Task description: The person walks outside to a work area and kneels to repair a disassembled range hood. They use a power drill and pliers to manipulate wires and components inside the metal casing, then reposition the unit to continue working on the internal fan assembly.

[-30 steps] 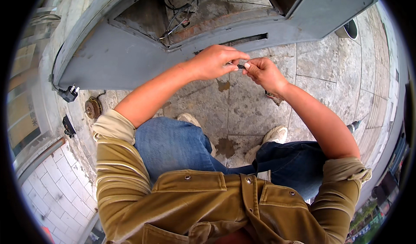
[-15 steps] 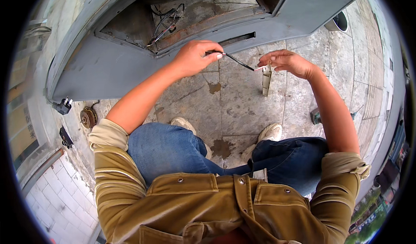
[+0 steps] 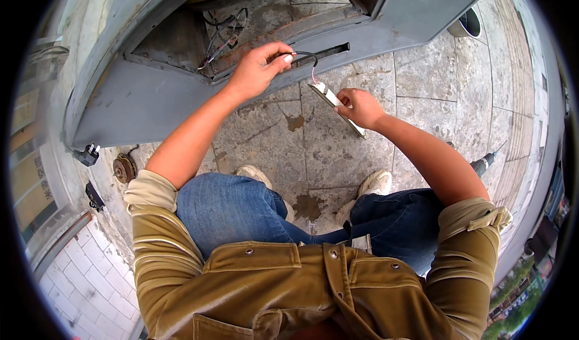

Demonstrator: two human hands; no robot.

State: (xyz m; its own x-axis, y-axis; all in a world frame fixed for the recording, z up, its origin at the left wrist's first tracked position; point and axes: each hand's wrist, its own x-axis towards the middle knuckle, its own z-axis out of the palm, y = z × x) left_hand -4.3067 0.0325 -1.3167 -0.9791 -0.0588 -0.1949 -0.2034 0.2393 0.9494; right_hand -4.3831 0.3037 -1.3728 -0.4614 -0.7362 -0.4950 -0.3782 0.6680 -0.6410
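Pinching black cable (image 3: 304, 55), gripping light strip (image 3: 338, 106)

Left hand (image 3: 256, 68) pinching black cable (image 3: 306, 55) at slot (image 3: 329, 50) in grey metal housing (image 3: 151, 95). Right hand (image 3: 360, 106) gripping flat metal strip (image 3: 336, 101), tilted, above stone paving (image 3: 338, 153). Red wire (image 3: 314, 74) between cable and strip.

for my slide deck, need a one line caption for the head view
Left hand pinches a black wire at a grey panel's slot; right hand holds a flat metal strip.
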